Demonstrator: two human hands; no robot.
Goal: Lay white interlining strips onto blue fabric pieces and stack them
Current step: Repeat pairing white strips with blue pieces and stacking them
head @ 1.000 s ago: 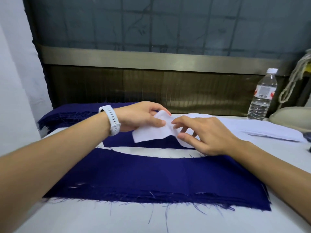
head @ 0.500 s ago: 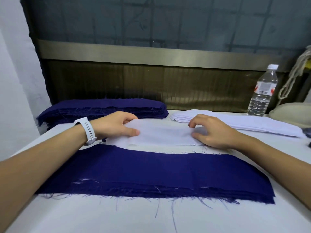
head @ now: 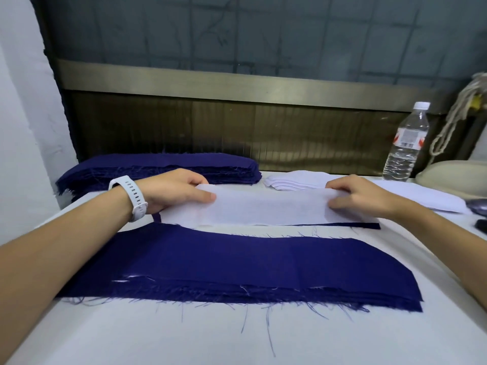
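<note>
A white interlining strip (head: 266, 208) is stretched flat between my hands over a blue fabric piece (head: 369, 225), of which only a thin edge shows beneath. My left hand (head: 174, 192), with a white watch on the wrist, pinches the strip's left end. My right hand (head: 354, 197) pinches its right end. Nearer to me lies a stack of blue fabric pieces (head: 237, 267) with frayed edges. A second, taller pile of blue pieces (head: 168, 167) sits at the back left. A pile of white interlining strips (head: 297, 179) lies at the back, running off to the right.
The white table (head: 237, 335) carries everything. A clear water bottle (head: 405, 143) stands at the back right, next to a beige padded object (head: 453, 175) and a hanging rope (head: 458, 114). Dark small items (head: 478, 206) sit at the right edge. A wood panel backs the table.
My hands have moved apart along the white strip, spreading it out flat from a bunched state. The strip now lies full length over the blue piece.
</note>
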